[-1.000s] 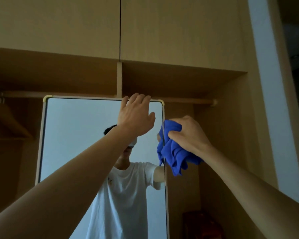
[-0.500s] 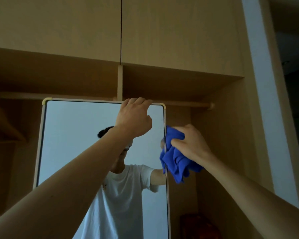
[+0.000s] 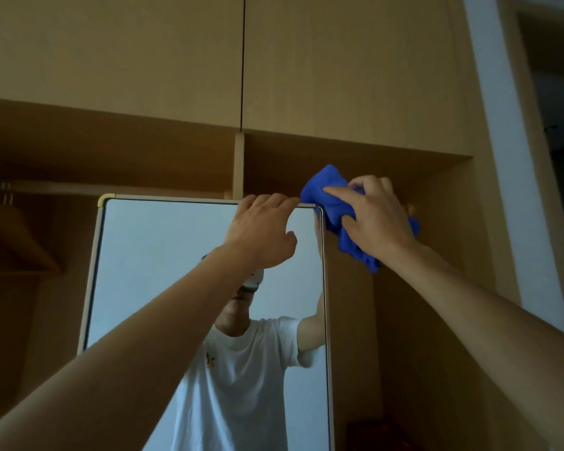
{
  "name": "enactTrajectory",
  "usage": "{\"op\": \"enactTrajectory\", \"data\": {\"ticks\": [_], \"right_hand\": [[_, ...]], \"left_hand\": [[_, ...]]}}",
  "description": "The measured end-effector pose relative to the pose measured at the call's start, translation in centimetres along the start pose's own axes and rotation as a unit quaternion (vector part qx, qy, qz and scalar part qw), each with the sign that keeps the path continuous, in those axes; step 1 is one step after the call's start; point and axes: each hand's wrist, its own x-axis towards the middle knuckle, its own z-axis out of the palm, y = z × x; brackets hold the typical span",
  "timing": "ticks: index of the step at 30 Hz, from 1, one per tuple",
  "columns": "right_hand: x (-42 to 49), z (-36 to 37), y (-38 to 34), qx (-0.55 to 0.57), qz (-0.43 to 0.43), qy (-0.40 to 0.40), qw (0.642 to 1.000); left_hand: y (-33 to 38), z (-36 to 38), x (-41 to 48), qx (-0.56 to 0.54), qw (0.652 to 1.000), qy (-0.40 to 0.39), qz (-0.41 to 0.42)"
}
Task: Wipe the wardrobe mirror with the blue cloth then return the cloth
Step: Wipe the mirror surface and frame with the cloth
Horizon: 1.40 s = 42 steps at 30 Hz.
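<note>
The tall framed mirror [image 3: 163, 262] stands in the open wardrobe, its top edge at mid-height of the view. My left hand [image 3: 261, 232] hooks its fingers over the mirror's top edge near the right corner. My right hand [image 3: 376, 219] grips the bunched blue cloth [image 3: 328, 196] and holds it against the mirror's top right corner, part of the cloth hanging below my palm. The glass reflects a person in a white T-shirt.
Closed upper cabinet doors [image 3: 241, 60] fill the top. A hanging rail with a wooden hanger [image 3: 17, 236] is at the left. A vertical divider [image 3: 238, 164] stands behind the mirror. A white wall strip [image 3: 508, 157] runs down the right. A dark reddish object [image 3: 381, 434] sits low right.
My right hand has carried the cloth up along the mirror's right edge to its top corner. My left hand has curled over the top edge and stayed there.
</note>
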Motion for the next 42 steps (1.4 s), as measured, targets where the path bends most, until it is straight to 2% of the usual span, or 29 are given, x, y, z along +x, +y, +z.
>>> {"op": "enactTrajectory", "data": {"ticks": [6,12,19,23,27,30,36,42], "right_hand": [[-0.5,-0.2,0.1,-0.1,-0.075,0.034,0.992],[0.9,-0.1,-1.8,-0.162,-0.156,0.075,0.971],[1.8,-0.8,-3.1,-0.149,-0.215,0.05,0.964],[2.5,-0.4,-6.1,-0.112,-0.245,0.057,0.961],[3.3,0.4,-9.5,-0.069,-0.238,0.046,0.968],[3.4,0.0,-9.7,-0.076,-0.219,0.034,0.972],[3.0,-1.3,-7.9,-0.137,-0.148,0.027,0.979],[3.0,-0.5,-11.4,-0.116,-0.175,0.01,0.978]], "left_hand": [[-3.6,-1.6,-1.2,0.033,0.996,0.026,-0.079],[-4.8,-1.5,-2.5,0.019,0.997,0.029,-0.062],[-4.6,-1.1,-2.5,-0.033,0.995,0.059,-0.073],[-4.5,-1.1,-2.4,-0.046,0.995,0.059,-0.071],[-4.8,-1.1,-2.8,-0.073,0.993,0.071,-0.064],[-5.7,-1.6,-3.0,-0.048,0.996,0.045,-0.054],[-8.7,-3.3,-4.9,0.046,0.984,0.1,-0.138],[-10.3,-3.9,-7.0,0.074,0.977,0.119,-0.164]]}}
